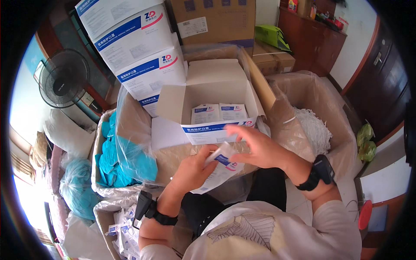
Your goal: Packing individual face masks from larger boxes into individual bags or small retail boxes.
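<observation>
A white mask packet (211, 178) with blue and red print is gripped by my left hand (195, 168), thumb on top, above my lap. Whether a second packet lies with it I cannot tell. My right hand (259, 148) is beside the packet's right edge, fingers spread; its thumb is close to the packet, contact unclear. Just beyond both hands stands an opened white carton (212, 138) with its flaps up. Inside it, two groups of similar packets (205, 113) stand side by side.
At the left are stacked white cartons (134, 50), a bin of blue masks (113, 162), a box of loose packets (125, 242) and a fan (63, 78). White ear-loop-like strands (310, 130) fill a lined cardboard box (342, 121) at the right.
</observation>
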Demonstrator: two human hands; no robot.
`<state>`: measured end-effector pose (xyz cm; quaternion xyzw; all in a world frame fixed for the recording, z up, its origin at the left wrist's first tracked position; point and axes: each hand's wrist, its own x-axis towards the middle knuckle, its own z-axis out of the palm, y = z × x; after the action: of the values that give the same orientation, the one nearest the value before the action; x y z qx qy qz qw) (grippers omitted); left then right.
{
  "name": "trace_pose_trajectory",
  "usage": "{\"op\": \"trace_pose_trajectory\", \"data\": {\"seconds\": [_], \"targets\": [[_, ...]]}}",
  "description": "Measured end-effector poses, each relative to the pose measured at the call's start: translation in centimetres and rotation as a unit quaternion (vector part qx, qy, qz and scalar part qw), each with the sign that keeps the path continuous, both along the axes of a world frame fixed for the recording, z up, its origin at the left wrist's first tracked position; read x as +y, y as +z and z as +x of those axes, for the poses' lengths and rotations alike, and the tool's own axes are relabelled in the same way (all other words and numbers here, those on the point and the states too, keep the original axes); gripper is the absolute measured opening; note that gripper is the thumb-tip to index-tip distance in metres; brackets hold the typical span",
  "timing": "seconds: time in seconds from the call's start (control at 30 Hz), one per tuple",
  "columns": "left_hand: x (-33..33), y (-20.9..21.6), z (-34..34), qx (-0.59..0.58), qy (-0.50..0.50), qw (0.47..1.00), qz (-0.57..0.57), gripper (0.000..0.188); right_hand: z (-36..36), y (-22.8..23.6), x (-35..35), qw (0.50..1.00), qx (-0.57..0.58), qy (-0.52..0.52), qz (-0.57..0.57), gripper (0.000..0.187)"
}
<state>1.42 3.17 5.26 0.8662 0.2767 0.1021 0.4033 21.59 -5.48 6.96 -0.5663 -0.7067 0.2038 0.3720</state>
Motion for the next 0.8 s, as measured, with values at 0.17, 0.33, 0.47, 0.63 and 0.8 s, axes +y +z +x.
{"op": "trace_pose_trajectory", "data": {"seconds": [0.17,0.33,0.47,0.63,0.8], "targets": [[-0.8,0.7,-0.5,-0.034,0.021,0.992,0.120,0.021,-0.9,-0.2,0.8,0.993,-0.016,0.086,-0.084,0.014],[-1.6,-0.7,-0.8,0.022,-0.015,0.973,0.228,0.012,-0.1,-2.4,0.2,0.975,-0.049,0.142,-0.166,0.020],[-2.1,-1.2,-0.1,0.039,-0.091,0.952,0.290,0.007,-0.8,-3.0,0.1,0.941,-0.163,0.186,-0.231,0.028],[-1.0,-3.1,-0.9,-0.006,-0.088,0.994,0.069,0.013,-1.4,-4.8,0.0,0.956,-0.207,0.193,-0.079,0.025],[0.5,-9.8,-1.0,-0.223,0.113,0.936,-0.248,0.021,-2.2,-4.9,0.9,0.937,-0.274,0.140,0.168,0.020]]}}
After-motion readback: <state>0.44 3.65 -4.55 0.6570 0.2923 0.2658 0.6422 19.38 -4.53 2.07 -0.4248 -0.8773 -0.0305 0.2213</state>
